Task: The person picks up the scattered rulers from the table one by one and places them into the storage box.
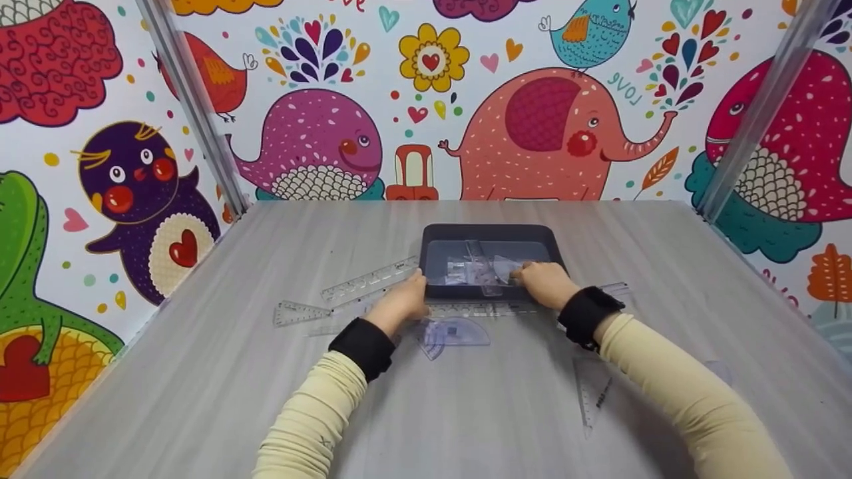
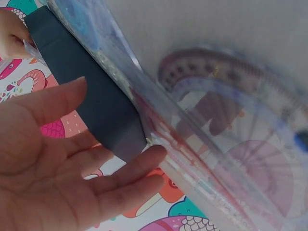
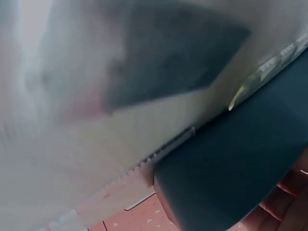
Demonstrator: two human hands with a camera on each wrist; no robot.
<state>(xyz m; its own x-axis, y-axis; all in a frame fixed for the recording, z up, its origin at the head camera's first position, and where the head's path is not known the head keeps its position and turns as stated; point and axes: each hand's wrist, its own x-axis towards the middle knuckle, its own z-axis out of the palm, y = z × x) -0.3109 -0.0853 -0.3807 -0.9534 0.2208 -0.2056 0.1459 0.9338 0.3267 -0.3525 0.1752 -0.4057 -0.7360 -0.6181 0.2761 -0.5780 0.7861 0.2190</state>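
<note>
A dark grey rectangular tray holds several clear plastic pieces, one a short ruler lying across it. My left hand is at the tray's near left corner; in the left wrist view its loosely extended fingers reach that corner. Over the tray's right side, my right hand pinches a clear plastic piece, whose exact kind I cannot tell. The left wrist view shows this piece sticking out from the right fingertips. Part of the tray wall fills the right wrist view's lower right.
Left of the tray lie a long clear ruler and a small set square. In front are another ruler and a purplish protractor. A clear set square lies near the right forearm. Patterned walls enclose the table.
</note>
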